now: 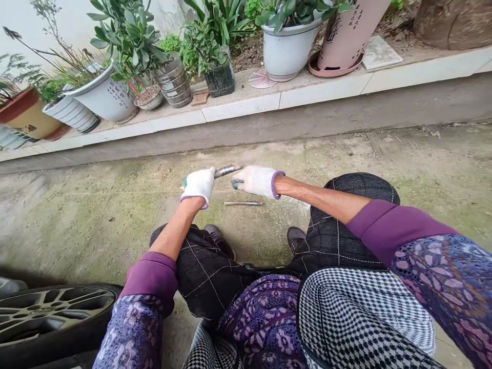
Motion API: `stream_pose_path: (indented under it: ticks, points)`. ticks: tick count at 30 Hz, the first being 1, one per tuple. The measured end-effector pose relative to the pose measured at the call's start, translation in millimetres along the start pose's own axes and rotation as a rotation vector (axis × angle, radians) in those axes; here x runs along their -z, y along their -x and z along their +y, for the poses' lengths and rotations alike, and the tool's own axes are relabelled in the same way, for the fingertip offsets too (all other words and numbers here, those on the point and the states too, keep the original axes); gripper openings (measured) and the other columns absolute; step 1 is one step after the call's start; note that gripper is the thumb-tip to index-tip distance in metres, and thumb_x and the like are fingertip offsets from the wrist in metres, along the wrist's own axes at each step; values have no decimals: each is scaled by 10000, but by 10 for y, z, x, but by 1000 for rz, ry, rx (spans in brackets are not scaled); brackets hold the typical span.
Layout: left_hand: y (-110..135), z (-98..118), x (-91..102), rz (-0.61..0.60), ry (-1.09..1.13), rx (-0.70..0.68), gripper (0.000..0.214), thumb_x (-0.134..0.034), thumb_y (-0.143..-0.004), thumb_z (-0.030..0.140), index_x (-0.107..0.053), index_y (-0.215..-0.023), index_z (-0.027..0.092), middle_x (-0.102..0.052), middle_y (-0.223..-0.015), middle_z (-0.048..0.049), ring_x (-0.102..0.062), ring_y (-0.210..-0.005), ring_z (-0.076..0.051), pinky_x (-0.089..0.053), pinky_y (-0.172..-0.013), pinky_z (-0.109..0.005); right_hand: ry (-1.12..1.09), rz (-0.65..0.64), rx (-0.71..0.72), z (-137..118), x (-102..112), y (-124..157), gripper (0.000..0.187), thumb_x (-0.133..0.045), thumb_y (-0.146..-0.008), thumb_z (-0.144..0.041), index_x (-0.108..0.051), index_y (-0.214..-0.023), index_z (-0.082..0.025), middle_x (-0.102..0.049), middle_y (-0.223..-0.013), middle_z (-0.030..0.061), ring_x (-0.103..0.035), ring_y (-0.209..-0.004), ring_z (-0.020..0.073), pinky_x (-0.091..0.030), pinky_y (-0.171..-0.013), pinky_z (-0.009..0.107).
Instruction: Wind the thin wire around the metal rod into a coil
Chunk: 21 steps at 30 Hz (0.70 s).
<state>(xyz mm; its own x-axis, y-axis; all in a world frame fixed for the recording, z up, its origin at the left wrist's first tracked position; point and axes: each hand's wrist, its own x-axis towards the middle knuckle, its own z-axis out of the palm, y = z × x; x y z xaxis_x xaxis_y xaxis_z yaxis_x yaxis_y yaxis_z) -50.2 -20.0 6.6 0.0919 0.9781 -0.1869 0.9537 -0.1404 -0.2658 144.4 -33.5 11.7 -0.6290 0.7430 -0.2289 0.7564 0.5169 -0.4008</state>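
Observation:
My left hand (200, 185), in a white knit glove with a purple cuff, is closed around one end of a dark, silvery rod (227, 170). The rod points right, and its far end reaches the upper edge of my right hand (255, 181). That hand wears a matching glove with grey-green fingertips. Its fingers look curled together; whether they grip the rod or something small cannot be made out. On the ground just below lies a thin brown stick (243, 203) with a silvery stretch along its right half.
A tile-edged ledge (242, 106) runs across the back, lined with potted plants, including a white pot (290, 51) and a pink planter (348, 38). A wheel (49, 312) is at lower left. My shoes (295, 238) rest on mossy concrete (115, 220).

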Motion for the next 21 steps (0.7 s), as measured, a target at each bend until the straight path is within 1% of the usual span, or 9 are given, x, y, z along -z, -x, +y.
stream_pose_path:
  ticks: [3, 6, 7, 9, 12, 13, 15, 18, 21]
  points:
    - [24, 96, -11, -112, -105, -86, 334, -572, -852, 200, -639, -1174, 144, -689, -849, -155, -687, -897, -296, -519, -815, -383, 17, -6, -52, -22, 100, 74, 305, -452, -931, -291, -721, -1002, -167, -726, -903, 84, -545, -661, 152, -296, -572, 290]
    - [75, 235, -76, -256, -128, -210, 264, -607, -817, 187, -690, -1060, 127, -697, -846, -179, -691, -903, -318, -519, -814, -410, 69, 11, -62, 38, 182, 113, 321, -442, -936, -284, -729, -1002, -157, -732, -919, 92, -570, -700, 164, -306, -591, 295]
    - [100, 278, -101, -285, -123, -241, 244, -621, -807, 191, -703, -1026, 123, -700, -847, -186, -692, -906, -325, -517, -813, -416, 82, 21, -69, 78, 199, 110, 317, -446, -932, -277, -731, -995, -154, -732, -920, 90, -576, -711, 166, -312, -598, 295]
    - [157, 338, -132, -302, -107, -283, 239, -624, -804, 202, -717, -1014, 136, -707, -841, -178, -695, -901, -319, -515, -810, -408, 84, 48, -100, 180, 213, 72, 303, -456, -922, -274, -729, -982, -157, -728, -908, 76, -579, -713, 165, -318, -599, 294]
    - [231, 323, -90, -304, -27, -356, 257, -545, -857, 240, -718, -1045, 218, -721, -827, -97, -695, -810, -238, -512, -765, -324, 30, 133, -138, 356, 201, -47, 276, -465, -907, -284, -716, -955, -180, -712, -866, 52, -559, -692, 160, -333, -593, 290]
    - [248, 292, -56, -288, 26, -375, 261, -520, -871, 261, -719, -1039, 241, -722, -821, -69, -686, -774, -210, -506, -744, -292, 6, 156, -143, 407, 191, -93, 265, -469, -900, -282, -712, -948, -187, -708, -854, 49, -555, -689, 162, -342, -597, 290]
    - [266, 208, 17, -216, 157, -371, 262, -506, -875, 308, -727, -1005, 249, -721, -812, -36, -664, -726, -175, -493, -713, -250, -31, 174, -143, 481, 163, -178, 250, -480, -881, -265, -710, -951, -194, -708, -857, 53, -562, -704, 174, -364, -615, 295]
    - [272, 94, 78, -110, 361, -306, 281, -538, -845, 344, -745, -982, 213, -712, -777, -25, -648, -695, -167, -491, -694, -243, -44, 133, -116, 495, 90, -261, 256, -481, -851, -234, -716, -940, -188, -708, -884, 64, -580, -745, 189, -383, -636, 298]
    - [277, 47, 68, -75, 576, -286, 315, -584, -795, 347, -756, -997, 178, -708, -751, -21, -643, -691, -164, -498, -679, -236, -59, 79, -36, 414, -20, -287, 244, -494, -821, -227, -722, -892, -182, -705, -853, 64, -583, -746, 191, -387, -648, 295]
